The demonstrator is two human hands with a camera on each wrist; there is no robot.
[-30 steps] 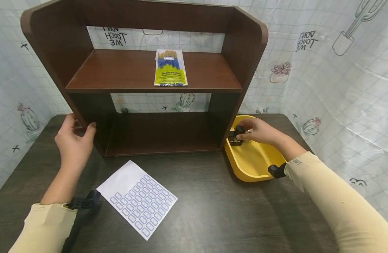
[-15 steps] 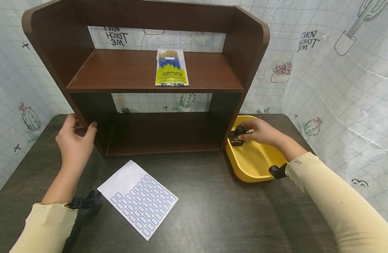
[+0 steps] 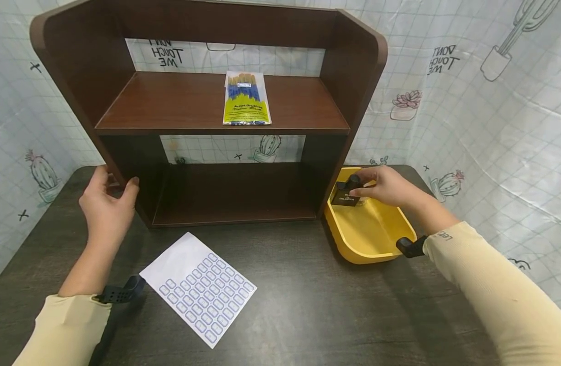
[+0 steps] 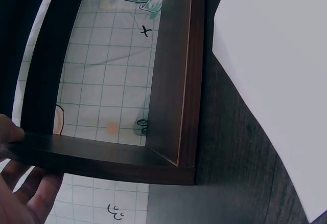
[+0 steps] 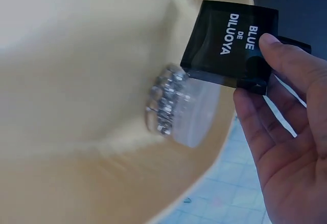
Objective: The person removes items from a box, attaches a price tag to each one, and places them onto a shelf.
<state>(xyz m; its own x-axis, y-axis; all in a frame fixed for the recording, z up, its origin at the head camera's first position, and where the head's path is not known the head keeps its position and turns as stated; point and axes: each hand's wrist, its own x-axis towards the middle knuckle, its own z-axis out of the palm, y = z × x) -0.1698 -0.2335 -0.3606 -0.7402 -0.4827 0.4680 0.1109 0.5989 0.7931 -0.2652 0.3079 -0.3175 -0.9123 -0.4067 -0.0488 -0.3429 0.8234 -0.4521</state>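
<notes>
My right hand [image 3: 384, 186] holds a black square perfume bottle [image 5: 230, 42] with a round black cap, its thumb on one side and fingers on the other. White lettering reads BLUE DE DILUOYA. The bottle is at the far left side of a yellow bin [image 3: 359, 249]. Behind it in the bin, the right wrist view shows a clear jar [image 5: 166, 101] of shiny silver bits with a whitish lid. My left hand [image 3: 107, 206] grips the left side panel of a dark brown shelf unit [image 3: 234, 219], thumb inside and fingers outside.
A clear packet of artist brushes [image 3: 246, 99] lies on the upper shelf board. On the dark table [image 3: 307, 305], a white sheet of blue-framed labels [image 3: 200, 290] lies in front of the shelf. Patterned white sheeting [image 3: 486, 132] hangs behind and at the sides.
My right hand has shifted slightly up and to the right, and the perfume bottle has risen and tilted with it. My left hand stays on the side panel.
</notes>
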